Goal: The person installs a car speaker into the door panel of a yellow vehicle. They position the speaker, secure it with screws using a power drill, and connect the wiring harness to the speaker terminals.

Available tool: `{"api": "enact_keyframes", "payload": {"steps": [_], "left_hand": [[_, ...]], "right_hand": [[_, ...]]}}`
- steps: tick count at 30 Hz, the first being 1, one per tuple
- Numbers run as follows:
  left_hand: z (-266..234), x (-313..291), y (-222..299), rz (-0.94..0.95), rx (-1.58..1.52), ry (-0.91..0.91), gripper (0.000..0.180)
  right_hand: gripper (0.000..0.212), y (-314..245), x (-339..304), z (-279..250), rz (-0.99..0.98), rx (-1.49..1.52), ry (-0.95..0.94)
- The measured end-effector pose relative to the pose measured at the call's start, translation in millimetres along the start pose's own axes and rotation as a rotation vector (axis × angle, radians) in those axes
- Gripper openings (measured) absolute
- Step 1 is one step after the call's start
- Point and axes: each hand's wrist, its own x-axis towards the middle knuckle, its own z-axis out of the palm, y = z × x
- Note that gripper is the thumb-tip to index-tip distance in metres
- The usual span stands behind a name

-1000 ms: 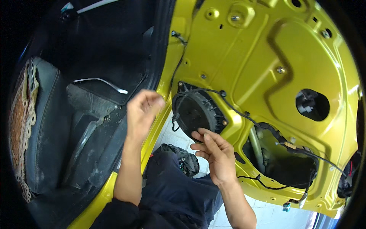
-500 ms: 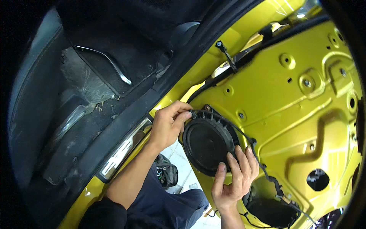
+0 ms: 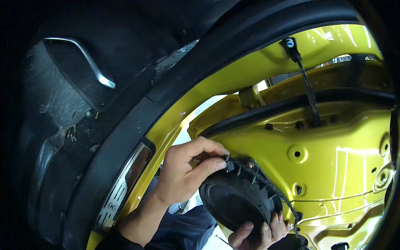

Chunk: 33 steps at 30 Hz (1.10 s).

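A round black door speaker (image 3: 233, 200) sits against the yellow metal of a car door (image 3: 266, 146), its ribbed rim facing up and right. My left hand (image 3: 187, 166) pinches a small black connector (image 3: 229, 164) between thumb and fingertips at the upper left of the speaker rim. My right hand (image 3: 262, 237) has its curled fingers and thumb on the lower right edge of the speaker, partly cut off by the picture's lower edge. A thin black cable (image 3: 283, 199) runs from the rim along the door.
A black door check strap (image 3: 308, 87) links the yellow body frame to the door. To the left lie the black sill trim with a shiny sill plate (image 3: 123, 187), a silver curved handle (image 3: 89, 62) and clear plastic film (image 3: 62, 100) with several small loose pieces.
The view has shifted up and closer, so the speaker and hands appear lower. My left hand remains at the rim's upper left; my right fingers have curled in closer at the speaker's lower edge.
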Motion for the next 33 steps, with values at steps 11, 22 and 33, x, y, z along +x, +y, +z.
{"api": "enact_keyframes", "payload": {"steps": [11, 22, 33], "left_hand": [[-7, 11, -6, 0.197, 0.107, -0.042, 0.018], [-13, 21, -15, 0.259, 0.072, -0.116, 0.026], [-14, 19, -7, 0.229, 0.129, -0.212, 0.023]], "right_hand": [[0.061, 8, 19, -14, -0.155, 0.02, -0.154], [0.058, 1, 25, -8, -0.138, 0.016, -0.143], [0.056, -1, 25, -1, -0.12, 0.016, -0.092]]}}
